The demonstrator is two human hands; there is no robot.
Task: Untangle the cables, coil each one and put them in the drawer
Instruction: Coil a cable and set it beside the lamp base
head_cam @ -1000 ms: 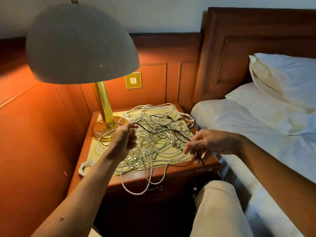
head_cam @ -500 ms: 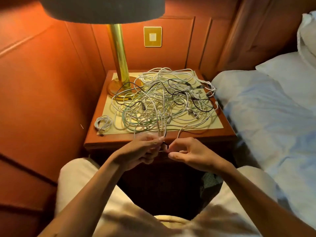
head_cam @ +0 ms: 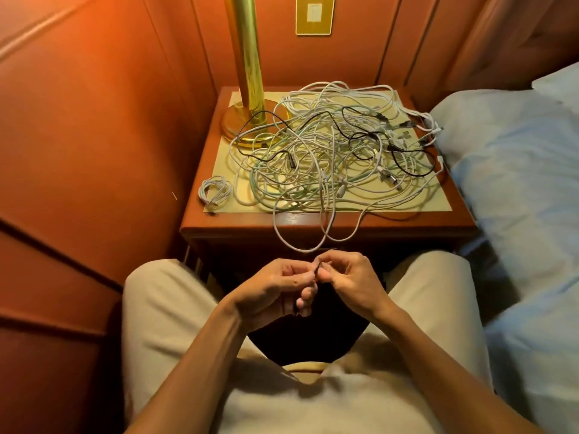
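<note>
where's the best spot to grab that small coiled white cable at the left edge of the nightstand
Pinch the small coiled white cable across its bundled loops, coming from above. It lies flat on the nightstand, apart from the tangled pile, so probably nothing snags.

A hotel-like bedroom: wood-panelled walls (head_cam: pixel 94 120), a bed (head_cam: pixel 513 189), a nightstand (head_cam: pixel 313 222) and a brass lamp (head_cam: pixel 247 89).
</note>
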